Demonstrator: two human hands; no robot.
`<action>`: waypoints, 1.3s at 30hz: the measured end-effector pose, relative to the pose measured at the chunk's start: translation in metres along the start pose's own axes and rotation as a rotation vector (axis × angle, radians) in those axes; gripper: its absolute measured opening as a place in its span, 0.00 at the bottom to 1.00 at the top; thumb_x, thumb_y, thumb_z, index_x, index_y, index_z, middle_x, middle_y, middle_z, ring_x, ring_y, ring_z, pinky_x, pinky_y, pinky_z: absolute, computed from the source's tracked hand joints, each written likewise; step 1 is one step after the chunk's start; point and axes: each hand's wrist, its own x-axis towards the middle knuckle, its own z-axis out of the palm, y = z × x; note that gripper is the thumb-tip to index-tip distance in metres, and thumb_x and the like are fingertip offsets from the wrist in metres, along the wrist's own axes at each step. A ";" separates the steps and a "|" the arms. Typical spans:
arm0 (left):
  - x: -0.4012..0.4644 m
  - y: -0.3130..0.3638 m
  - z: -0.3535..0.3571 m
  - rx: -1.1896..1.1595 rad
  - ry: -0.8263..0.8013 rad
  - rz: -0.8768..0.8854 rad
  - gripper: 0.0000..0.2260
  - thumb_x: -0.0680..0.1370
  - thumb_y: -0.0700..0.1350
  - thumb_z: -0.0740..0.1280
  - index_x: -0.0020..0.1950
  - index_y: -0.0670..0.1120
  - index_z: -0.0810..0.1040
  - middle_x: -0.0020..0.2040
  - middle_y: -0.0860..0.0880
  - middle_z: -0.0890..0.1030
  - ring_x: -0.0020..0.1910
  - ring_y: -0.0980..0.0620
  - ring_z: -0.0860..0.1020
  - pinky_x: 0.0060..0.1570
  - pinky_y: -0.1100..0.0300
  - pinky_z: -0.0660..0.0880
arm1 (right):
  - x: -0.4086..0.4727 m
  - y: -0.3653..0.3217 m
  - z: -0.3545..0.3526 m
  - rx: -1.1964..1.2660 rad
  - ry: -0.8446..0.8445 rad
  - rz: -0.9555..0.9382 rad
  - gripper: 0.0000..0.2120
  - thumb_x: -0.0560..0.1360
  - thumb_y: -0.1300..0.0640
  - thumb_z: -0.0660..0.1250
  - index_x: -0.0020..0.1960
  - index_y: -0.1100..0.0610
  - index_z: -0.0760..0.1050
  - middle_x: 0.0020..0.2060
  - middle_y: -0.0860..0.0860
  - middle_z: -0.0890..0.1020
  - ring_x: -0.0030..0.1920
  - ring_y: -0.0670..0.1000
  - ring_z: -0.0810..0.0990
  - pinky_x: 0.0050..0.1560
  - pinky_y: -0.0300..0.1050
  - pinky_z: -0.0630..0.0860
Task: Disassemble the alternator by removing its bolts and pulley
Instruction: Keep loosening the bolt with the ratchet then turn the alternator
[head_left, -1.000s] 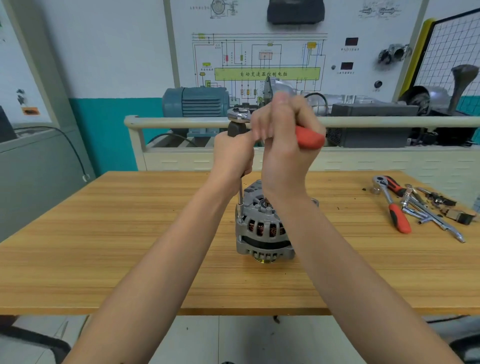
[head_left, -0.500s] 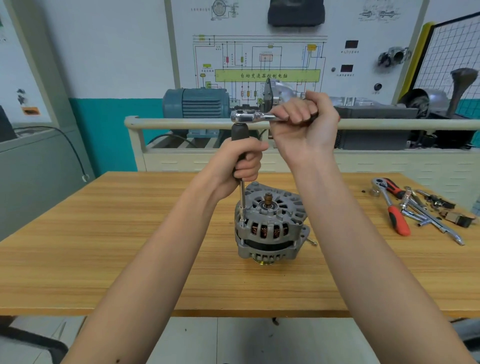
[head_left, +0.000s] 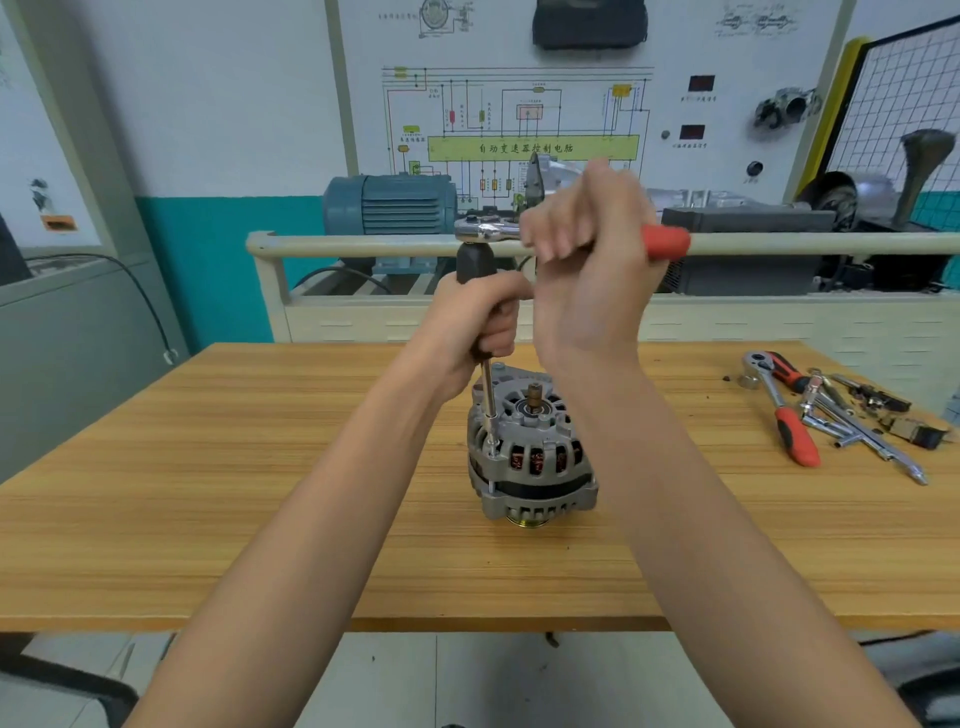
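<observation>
On the wooden table (head_left: 208, 493) the alternator (head_left: 530, 452) stands mid-table, pulley end down. The left hand (head_left: 480, 322) grips the black driver (head_left: 470, 265), its shaft reaching a bolt (head_left: 491, 447) on the housing's left edge; the right hand (head_left: 587, 260) clasps the ratchet (head_left: 488, 230) atop it. Spare tools (head_left: 831, 415) lie far right.

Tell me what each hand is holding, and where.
Left hand grips the black extension handle; right hand grips the ratchet by its red handle.

Alternator (head_left: 532, 457) mid-surface (head_left: 208, 493), pulley (head_left: 525, 521) down; spare ratchet (head_left: 779, 410) and loose tools (head_left: 862, 431) far right; electric motor (head_left: 392, 205) behind.
</observation>
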 end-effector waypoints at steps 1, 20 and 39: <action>0.000 0.001 -0.004 -0.007 -0.074 -0.015 0.14 0.67 0.39 0.65 0.25 0.47 0.64 0.20 0.52 0.59 0.19 0.55 0.56 0.22 0.65 0.57 | 0.008 -0.003 -0.004 0.127 0.048 0.125 0.23 0.77 0.65 0.58 0.24 0.55 0.64 0.20 0.48 0.64 0.22 0.48 0.62 0.28 0.41 0.64; -0.002 -0.001 0.025 0.072 0.266 0.006 0.16 0.76 0.34 0.63 0.31 0.46 0.64 0.19 0.54 0.62 0.17 0.57 0.58 0.19 0.69 0.56 | -0.011 0.001 0.001 -0.185 -0.047 -0.250 0.17 0.75 0.67 0.58 0.31 0.52 0.66 0.22 0.45 0.67 0.25 0.50 0.64 0.29 0.46 0.62; 0.001 -0.003 0.013 0.054 0.097 0.038 0.21 0.75 0.33 0.62 0.26 0.49 0.60 0.20 0.53 0.58 0.18 0.55 0.54 0.22 0.67 0.53 | 0.006 -0.006 -0.020 0.254 0.122 0.124 0.22 0.79 0.65 0.55 0.27 0.56 0.62 0.21 0.49 0.64 0.23 0.49 0.64 0.30 0.42 0.68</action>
